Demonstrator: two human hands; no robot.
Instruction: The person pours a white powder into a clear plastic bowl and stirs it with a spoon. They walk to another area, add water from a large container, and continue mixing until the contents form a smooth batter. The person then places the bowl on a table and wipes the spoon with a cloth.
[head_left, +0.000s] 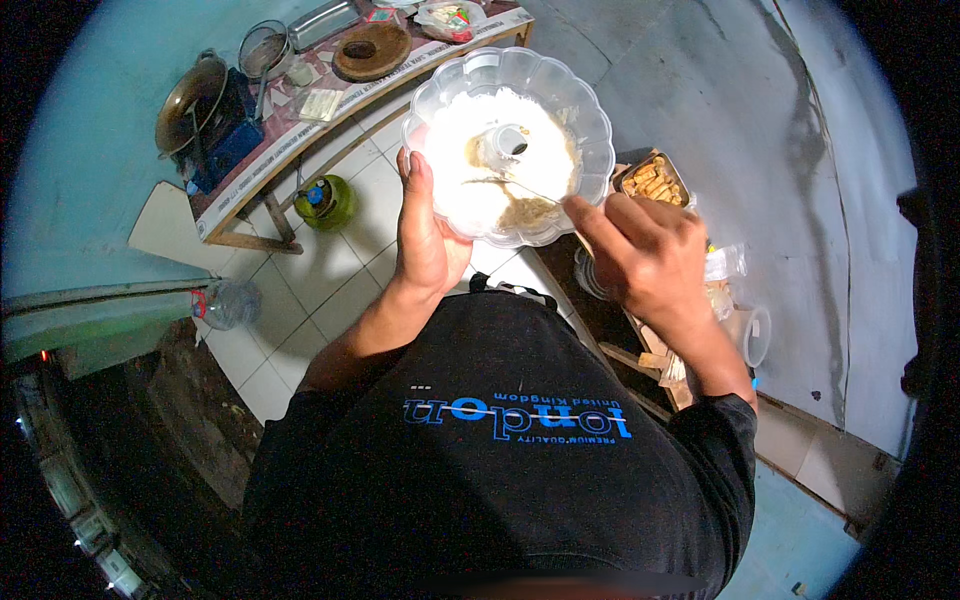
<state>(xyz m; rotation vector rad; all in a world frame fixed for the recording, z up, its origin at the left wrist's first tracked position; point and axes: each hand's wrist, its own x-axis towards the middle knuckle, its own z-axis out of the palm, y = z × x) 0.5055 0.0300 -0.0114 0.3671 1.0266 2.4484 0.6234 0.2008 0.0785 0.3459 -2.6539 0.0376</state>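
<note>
My left hand (427, 232) grips the near left rim of a clear plastic ring mould (595, 127), its thumb over the edge. The mould has a scalloped wall and a hollow centre tube (512, 142). White powder, which looks like flour (457, 142), fills much of it. A wet brownish patch (525, 212) lies in the powder at the near side, with more brown around the tube. My right hand (645, 247) pinches the handle of a thin metal utensil (534, 193) over the near right rim. The utensil's head is in the powder, so I cannot tell its shape.
Ahead left, a low table (360, 97) carries a wok (191, 105), a sieve (264, 51) and a stone mortar (371, 51). A green gas cylinder (325, 202) stands below. To the right are a tray of golden-brown food pieces (654, 182) and a plastic tub (752, 337).
</note>
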